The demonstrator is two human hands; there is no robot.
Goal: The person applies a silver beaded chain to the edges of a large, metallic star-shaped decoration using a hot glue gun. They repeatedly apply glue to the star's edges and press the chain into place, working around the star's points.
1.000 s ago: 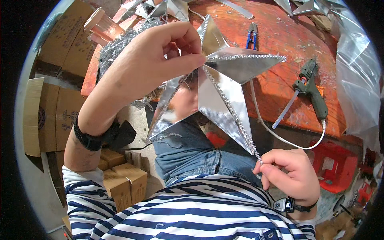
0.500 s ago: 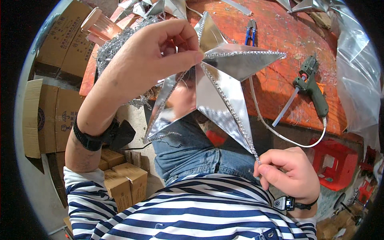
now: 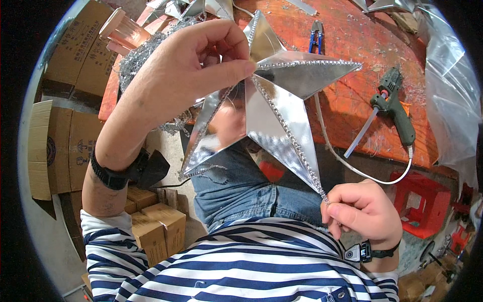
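Both hands keep hold: left hand [image 3: 186, 75] pinches the silver star [image 3: 271, 116] near its centre, now tilted slightly; right hand [image 3: 365, 211] fingers grip the beaded trim [image 3: 294, 146] at its lower tip.

star [image 3: 274, 108] above lap | glue gun [image 3: 395, 105] right, on table [image 3: 352, 40]

shiny silver folded star [image 3: 274, 108], bead-edged, held tilted.

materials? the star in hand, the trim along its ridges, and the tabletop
Star: looks like thin mirror-finish metallised sheet or foil card; it reflects the left hand and creases sharply. Bead trim: a silver beaded string, probably plastic; the right hand pinches its end at the lower tip. Tabletop: orange-red painted board, likely wood; scuffed, with debris stuck on.
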